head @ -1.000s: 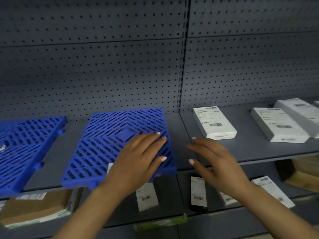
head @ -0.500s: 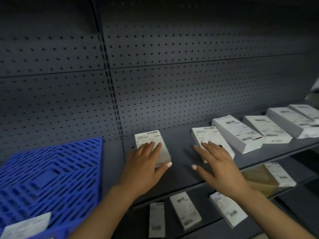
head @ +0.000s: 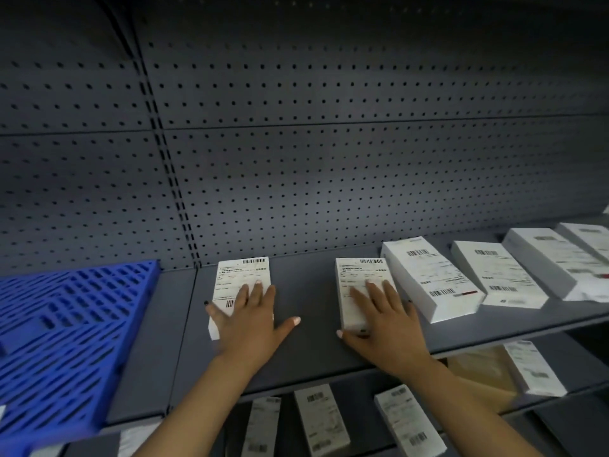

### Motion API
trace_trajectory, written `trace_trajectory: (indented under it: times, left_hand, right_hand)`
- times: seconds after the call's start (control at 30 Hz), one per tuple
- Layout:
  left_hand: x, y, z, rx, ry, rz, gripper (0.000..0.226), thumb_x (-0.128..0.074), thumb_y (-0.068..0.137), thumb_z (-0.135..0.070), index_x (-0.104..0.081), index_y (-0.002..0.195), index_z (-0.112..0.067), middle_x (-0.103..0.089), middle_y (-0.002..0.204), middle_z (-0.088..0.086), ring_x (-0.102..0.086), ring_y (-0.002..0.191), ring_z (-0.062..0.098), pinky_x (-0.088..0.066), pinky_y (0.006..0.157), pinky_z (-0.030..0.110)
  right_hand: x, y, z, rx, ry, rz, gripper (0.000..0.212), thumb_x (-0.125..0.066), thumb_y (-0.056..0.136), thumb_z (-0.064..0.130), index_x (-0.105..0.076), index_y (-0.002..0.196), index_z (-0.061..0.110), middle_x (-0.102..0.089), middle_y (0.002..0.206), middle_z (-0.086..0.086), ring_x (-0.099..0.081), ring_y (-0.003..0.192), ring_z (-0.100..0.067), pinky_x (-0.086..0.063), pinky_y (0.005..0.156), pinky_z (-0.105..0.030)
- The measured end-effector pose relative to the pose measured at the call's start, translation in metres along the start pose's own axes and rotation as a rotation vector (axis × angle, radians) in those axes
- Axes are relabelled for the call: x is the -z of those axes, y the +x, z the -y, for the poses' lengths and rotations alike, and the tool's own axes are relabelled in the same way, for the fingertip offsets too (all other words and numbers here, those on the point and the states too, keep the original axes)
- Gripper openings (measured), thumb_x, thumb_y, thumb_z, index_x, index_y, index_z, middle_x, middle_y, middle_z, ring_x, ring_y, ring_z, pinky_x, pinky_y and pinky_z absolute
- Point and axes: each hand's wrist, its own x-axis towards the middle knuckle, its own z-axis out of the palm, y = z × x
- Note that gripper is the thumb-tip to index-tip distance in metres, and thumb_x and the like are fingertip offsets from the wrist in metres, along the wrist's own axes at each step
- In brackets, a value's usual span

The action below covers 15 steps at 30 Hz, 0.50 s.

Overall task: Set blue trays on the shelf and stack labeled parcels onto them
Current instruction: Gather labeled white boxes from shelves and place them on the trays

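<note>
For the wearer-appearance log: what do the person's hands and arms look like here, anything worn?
Both forearms are bare, no sleeves in view. No gloves, watch or bracelet show. The left hand and right hand have light-painted, rounded nails; a ring cannot be ruled out.

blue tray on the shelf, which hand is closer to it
Left. The left hand lies flat on a white parcel just right of the blue tray. The right hand rests on the next parcel, farther right along the shelf.
</note>
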Motion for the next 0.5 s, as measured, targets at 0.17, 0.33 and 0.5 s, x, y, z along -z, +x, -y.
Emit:
trace_trajectory:
  times: [0.17,0.33,0.5]
  left_hand:
    - [-0.005,-0.002,0.007,-0.001,-0.071,-0.066,0.068,-0.02,0.088,-0.071,-0.012,0.148,-0.041,-0.007,0.159,-0.011,0.0,0.145,0.012,-0.013,0.103,0.066]
    - [-0.01,0.0,0.019,-0.018,-0.106,-0.158,0.071,-0.015,0.076,-0.071,-0.023,0.143,-0.048,-0.018,0.155,-0.017,-0.011,0.143,0.009,-0.017,0.098,0.054]
    - [-0.009,-0.002,0.019,-0.036,-0.16,-0.243,0.073,-0.018,0.072,-0.068,-0.04,0.137,-0.045,-0.033,0.151,-0.012,-0.027,0.137,0.012,-0.022,0.095,0.052]
  right_hand:
    - [-0.004,0.003,0.0,0.013,0.04,-0.083,0.077,-0.038,0.071,0.08,-0.054,0.125,0.026,-0.051,0.137,-0.006,-0.043,0.13,-0.036,-0.053,0.079,-0.052]
    - [-0.005,0.005,0.001,0.006,0.042,-0.056,0.084,-0.028,0.07,0.078,-0.037,0.139,0.03,-0.028,0.153,-0.002,-0.017,0.143,-0.031,-0.043,0.096,-0.05]
    - [0.007,0.006,0.004,0.046,0.076,-0.018,0.08,-0.04,0.073,0.075,-0.032,0.141,0.034,-0.021,0.156,0.004,-0.009,0.145,-0.021,-0.036,0.105,-0.046]
